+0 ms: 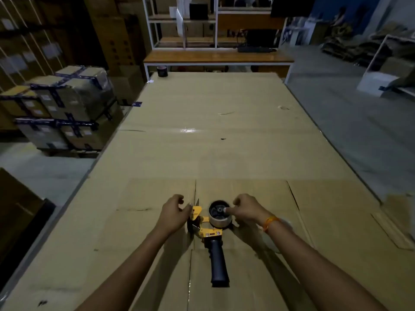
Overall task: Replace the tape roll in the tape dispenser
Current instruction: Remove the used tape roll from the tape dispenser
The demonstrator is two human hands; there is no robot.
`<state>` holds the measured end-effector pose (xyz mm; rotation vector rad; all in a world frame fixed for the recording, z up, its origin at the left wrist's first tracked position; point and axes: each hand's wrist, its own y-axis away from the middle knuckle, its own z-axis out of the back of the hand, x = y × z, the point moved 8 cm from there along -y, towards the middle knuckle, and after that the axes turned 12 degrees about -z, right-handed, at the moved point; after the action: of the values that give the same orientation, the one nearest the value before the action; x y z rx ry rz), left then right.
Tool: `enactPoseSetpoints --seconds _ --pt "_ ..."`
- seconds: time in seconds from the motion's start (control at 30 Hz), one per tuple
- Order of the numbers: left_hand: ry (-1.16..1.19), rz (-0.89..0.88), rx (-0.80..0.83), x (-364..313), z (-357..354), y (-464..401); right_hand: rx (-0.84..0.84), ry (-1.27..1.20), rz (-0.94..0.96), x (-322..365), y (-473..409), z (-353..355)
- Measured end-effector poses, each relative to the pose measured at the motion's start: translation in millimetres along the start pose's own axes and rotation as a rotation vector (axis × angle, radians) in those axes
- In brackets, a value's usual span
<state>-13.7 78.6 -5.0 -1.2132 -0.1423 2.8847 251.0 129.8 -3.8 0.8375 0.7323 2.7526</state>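
Left hand (173,213) loosely curled, thumb and forefinger pinched at the yellow front plate of the tape dispenser (207,230), close by the blade end; whether any tape lies between the fingertips, too small to tell. Right hand (246,209) half closed, fingertips pressed on the upper rim of the tape roll (219,215), thumb hidden behind the roll. Orange thread band (270,223) around the right wrist.

Both forearms stretched forward from the lower corners, converging on the dispenser, wrists slightly bent inward, palms turned down and toward each other.

Dispenser flat on its side on the near part of the bench (202,142), dark handle (218,265) pointing back toward the wearer, yellow frame ahead of it. Roll seated on the dispenser's hub, open face up, dark spokes visible inside the core, pale tape around the outside.

Bench covered with flattened brown cardboard, seams and flaps showing just beyond the hands. Second dark tape roll (162,71) upright at the far left edge of the bench, well apart from the hands. Stacked cartons (65,104) bound in dark tape on the floor to the left; white-framed shelving (202,30) beyond the far end
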Motion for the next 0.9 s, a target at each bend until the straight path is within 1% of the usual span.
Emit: enactPoseSetpoints --seconds 0.1,0.2,0.33,0.5,0.63,0.9 --pt "0.046 0.107 0.01 7.6 0.7 0.7 0.065 -0.102 -0.124 -14.1 -10.4 -12.3" --pt "0.059 0.138 0.039 8.6 -2.8 3.9 0.082 -0.241 -0.246 -26.2 -21.4 -23.2" --pt "0.112 0.166 0.081 16.0 -11.8 4.6 0.119 -0.382 -0.342 -25.0 -20.2 -26.7" --pt "0.194 0.206 0.063 21.5 -15.6 6.5 0.164 -0.476 -0.387 -19.4 -15.6 -31.0" --pt "0.237 0.232 0.055 23.2 -16.0 9.7 0.206 -0.502 -0.401 -13.0 -10.7 -34.9" --pt "0.322 0.282 0.034 29.1 -14.7 14.5 0.167 -0.425 -0.41 -8.0 -10.6 -35.0"
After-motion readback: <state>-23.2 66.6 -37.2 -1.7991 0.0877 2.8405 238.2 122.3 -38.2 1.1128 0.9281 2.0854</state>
